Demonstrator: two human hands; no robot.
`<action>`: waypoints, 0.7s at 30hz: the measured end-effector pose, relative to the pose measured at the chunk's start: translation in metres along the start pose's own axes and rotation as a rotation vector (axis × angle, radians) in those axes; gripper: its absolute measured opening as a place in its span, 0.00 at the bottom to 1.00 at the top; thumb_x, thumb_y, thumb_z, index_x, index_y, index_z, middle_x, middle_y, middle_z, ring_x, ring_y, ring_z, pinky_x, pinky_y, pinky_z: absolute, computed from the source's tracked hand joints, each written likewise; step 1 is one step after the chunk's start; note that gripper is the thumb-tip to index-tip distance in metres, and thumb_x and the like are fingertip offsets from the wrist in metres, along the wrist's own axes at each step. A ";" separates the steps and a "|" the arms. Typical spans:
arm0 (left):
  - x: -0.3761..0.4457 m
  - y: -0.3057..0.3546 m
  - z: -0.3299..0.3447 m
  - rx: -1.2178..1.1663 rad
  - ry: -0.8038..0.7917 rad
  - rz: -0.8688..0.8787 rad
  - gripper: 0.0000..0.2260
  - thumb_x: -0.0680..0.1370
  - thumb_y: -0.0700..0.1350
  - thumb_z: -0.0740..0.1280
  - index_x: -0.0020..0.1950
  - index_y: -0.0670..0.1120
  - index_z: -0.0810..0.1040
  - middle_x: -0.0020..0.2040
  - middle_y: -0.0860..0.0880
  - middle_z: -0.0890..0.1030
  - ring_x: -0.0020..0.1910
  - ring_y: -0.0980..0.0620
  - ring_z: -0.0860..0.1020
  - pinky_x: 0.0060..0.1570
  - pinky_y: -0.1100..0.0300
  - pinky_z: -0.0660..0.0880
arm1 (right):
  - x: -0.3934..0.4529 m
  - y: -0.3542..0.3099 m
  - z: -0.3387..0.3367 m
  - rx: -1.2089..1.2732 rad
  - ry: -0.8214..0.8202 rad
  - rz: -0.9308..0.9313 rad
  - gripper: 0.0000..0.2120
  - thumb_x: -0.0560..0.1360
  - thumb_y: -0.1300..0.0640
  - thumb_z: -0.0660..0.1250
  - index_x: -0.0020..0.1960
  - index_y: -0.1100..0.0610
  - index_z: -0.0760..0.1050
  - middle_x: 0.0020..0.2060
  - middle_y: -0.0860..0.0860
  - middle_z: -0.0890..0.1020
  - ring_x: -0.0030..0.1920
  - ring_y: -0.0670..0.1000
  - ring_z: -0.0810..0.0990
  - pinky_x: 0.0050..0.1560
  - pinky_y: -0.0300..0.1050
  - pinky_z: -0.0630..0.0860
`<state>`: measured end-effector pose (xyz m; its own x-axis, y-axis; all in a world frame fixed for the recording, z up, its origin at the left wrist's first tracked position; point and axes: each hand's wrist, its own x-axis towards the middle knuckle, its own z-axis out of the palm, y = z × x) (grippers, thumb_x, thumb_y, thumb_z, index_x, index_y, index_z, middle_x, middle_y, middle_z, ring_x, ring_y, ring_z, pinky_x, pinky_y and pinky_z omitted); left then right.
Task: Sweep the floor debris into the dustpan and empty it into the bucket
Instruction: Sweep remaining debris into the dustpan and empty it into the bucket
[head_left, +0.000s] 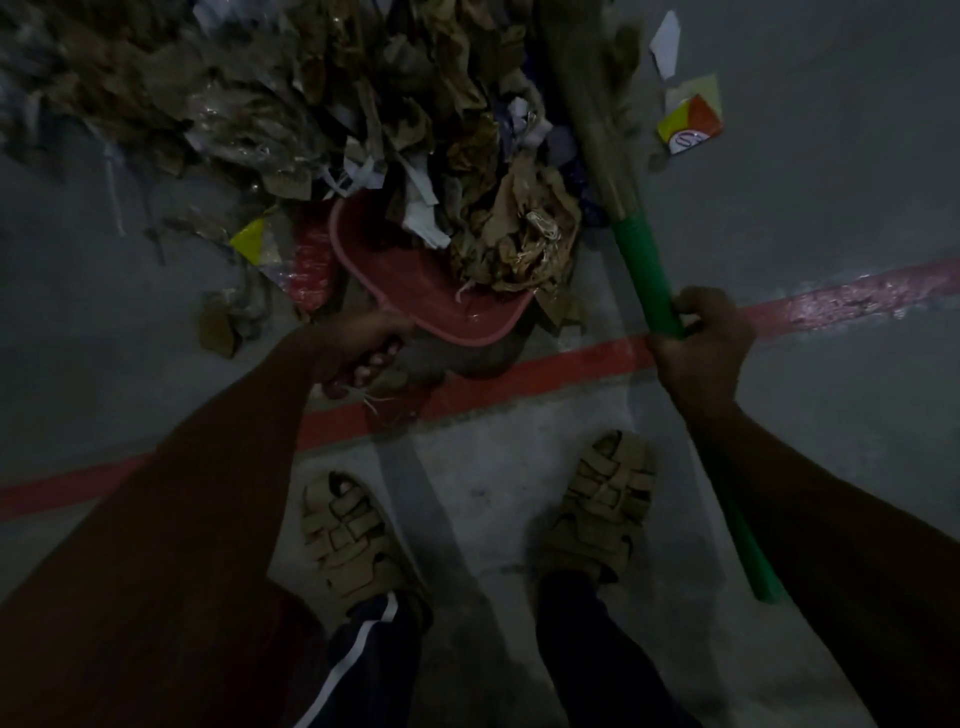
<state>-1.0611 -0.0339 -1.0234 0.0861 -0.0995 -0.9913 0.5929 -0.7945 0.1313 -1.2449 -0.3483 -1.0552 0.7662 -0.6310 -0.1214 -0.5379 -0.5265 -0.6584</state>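
A red dustpan (410, 291) lies on the grey floor, its mouth facing a large heap of crumpled brown paper and white scraps (322, 88). A wad of brown paper (519, 234) sits inside the pan. My left hand (358, 348) grips the dustpan's handle at its near end. My right hand (701, 343) grips the green handle of a broom (644, 275), whose straw head (587, 104) reaches up along the right side of the heap. No bucket is in view.
A red painted line (519, 374) crosses the floor just below the dustpan. Loose scraps lie right of the broom: a white paper (665, 44) and an orange-yellow wrapper (688, 124). A yellow scrap (249, 241) lies left of the pan. My sandalled feet (353, 530) stand below the line.
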 end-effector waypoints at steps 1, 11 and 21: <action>0.000 0.000 -0.003 0.015 0.003 -0.005 0.19 0.80 0.47 0.60 0.30 0.46 0.63 0.20 0.50 0.61 0.15 0.55 0.58 0.18 0.71 0.57 | -0.005 0.000 0.003 0.021 -0.022 -0.024 0.14 0.61 0.65 0.71 0.47 0.64 0.77 0.44 0.59 0.80 0.44 0.54 0.78 0.40 0.42 0.71; 0.004 -0.004 -0.016 0.049 0.034 -0.018 0.19 0.80 0.49 0.62 0.30 0.45 0.65 0.22 0.50 0.62 0.17 0.53 0.59 0.24 0.67 0.56 | -0.061 0.001 0.004 0.073 -0.090 -0.030 0.18 0.60 0.65 0.72 0.50 0.65 0.80 0.41 0.54 0.80 0.40 0.45 0.76 0.38 0.29 0.72; -0.010 0.000 -0.001 0.038 0.078 0.012 0.19 0.80 0.46 0.63 0.29 0.47 0.63 0.23 0.51 0.61 0.18 0.54 0.58 0.21 0.69 0.55 | -0.118 -0.015 0.011 0.129 -0.259 -0.061 0.19 0.60 0.73 0.77 0.49 0.63 0.78 0.43 0.50 0.77 0.42 0.48 0.77 0.39 0.43 0.78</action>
<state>-1.0615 -0.0322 -1.0132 0.1560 -0.0633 -0.9857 0.5609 -0.8158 0.1412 -1.3234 -0.2599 -1.0394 0.8688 -0.4255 -0.2534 -0.4518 -0.4716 -0.7573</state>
